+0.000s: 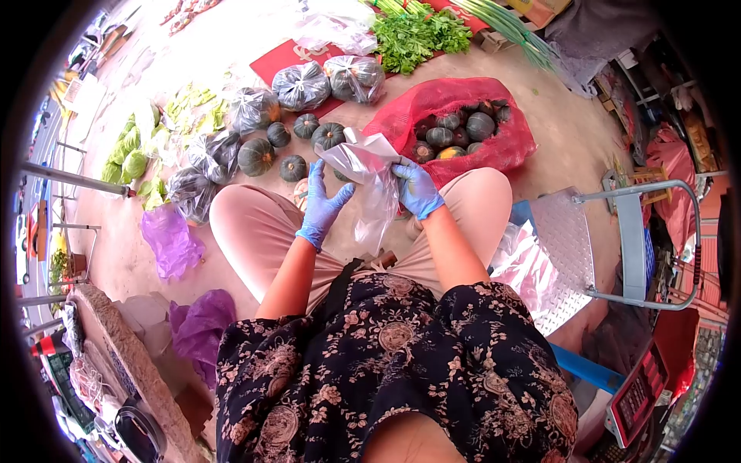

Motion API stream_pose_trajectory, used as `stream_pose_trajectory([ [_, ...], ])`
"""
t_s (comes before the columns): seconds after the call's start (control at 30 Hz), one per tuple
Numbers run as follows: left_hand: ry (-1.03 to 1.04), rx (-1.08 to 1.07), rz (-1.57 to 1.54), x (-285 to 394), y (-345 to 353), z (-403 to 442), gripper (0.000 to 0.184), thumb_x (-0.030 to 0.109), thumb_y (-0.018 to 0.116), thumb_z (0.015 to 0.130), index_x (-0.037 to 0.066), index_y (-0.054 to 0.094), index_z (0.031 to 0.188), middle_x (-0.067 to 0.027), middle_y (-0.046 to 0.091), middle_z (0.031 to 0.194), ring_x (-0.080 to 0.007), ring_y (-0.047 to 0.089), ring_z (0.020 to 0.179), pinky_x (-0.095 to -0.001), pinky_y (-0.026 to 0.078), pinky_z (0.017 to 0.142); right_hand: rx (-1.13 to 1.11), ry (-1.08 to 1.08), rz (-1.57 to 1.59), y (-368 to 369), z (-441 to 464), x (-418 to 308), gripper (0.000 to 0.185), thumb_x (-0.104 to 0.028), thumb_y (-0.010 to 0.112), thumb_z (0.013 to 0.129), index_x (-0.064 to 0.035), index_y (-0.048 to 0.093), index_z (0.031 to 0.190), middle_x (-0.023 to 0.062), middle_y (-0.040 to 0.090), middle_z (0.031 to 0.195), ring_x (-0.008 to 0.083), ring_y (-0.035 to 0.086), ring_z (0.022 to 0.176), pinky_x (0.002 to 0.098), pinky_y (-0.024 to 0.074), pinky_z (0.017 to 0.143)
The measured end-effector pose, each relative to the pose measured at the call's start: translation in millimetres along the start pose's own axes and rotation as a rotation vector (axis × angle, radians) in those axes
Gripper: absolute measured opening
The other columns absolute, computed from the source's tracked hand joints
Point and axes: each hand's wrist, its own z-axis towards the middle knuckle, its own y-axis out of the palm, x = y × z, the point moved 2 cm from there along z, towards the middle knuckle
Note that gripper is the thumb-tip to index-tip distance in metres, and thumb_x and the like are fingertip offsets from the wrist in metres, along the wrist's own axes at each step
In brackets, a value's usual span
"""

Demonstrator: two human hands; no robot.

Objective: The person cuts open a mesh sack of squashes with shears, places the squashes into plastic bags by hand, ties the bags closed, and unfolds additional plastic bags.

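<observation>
A thin whitish plastic bag hangs in front of my knees, its upper part spread toward the left. My right hand, in a blue glove, grips the bag's right side. On the left, my gloved left hand has its fingers apart and thumb out, beside the bag and holding nothing. Just beyond it lie loose dark green squashes, several of them on the ground. A red mesh sack lies open past my right hand, with many dark squashes inside.
Bagged squashes lie ahead, near leafy greens and green onions. Cabbages and a purple bag are at left. A metal platform scale stands close at right, its display lower right.
</observation>
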Motion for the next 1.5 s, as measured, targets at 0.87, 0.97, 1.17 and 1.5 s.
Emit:
stream_pose_trajectory([
  [0.87,-0.247,0.201,-0.282,22,1,-3,0.022,0.022,0.062,0.081,0.006,0.053,0.092,0.0001,0.054,0.080,-0.0064,0.052,0.062,-0.0202,0.044,0.053,0.158,-0.054,-1.139,-21,8,36,0.024,-0.014,0.053,0.082,-0.0021,0.059,0.102,0.0074,0.064,0.078,0.0150,0.058,0.066,0.0285,0.0462,0.061],
  [0.97,-0.297,0.293,-0.317,25,-16,-4,0.023,0.026,0.061,0.082,0.006,0.053,0.088,0.0006,0.052,0.071,-0.0068,0.051,0.056,-0.0209,0.043,0.049,0.230,-0.102,-0.870,-16,4,15,0.022,-0.005,0.044,0.084,-0.0002,0.060,0.097,0.0060,0.061,0.069,0.0110,0.056,0.056,0.0234,0.0455,0.051],
  [1.17,-0.212,0.402,-0.321,6,-15,9,0.019,0.024,0.060,0.083,0.007,0.054,0.087,0.0039,0.048,0.068,-0.0038,0.043,0.057,-0.0186,0.039,0.050,0.215,0.033,-0.410,-29,10,1,0.030,-0.009,0.038,0.081,-0.0009,0.058,0.102,0.0109,0.062,0.083,0.0174,0.060,0.065,0.0288,0.0506,0.059],
  [1.5,-0.066,0.328,-0.334,46,-12,10,0.013,0.016,0.061,0.083,0.009,0.054,0.089,0.0042,0.052,0.073,-0.0034,0.047,0.059,-0.0183,0.041,0.052,0.117,-0.247,-0.876,1,8,-3,0.039,-0.027,0.062,0.079,-0.0002,0.055,0.107,0.0074,0.059,0.092,0.0138,0.055,0.080,0.0287,0.0446,0.071],
])
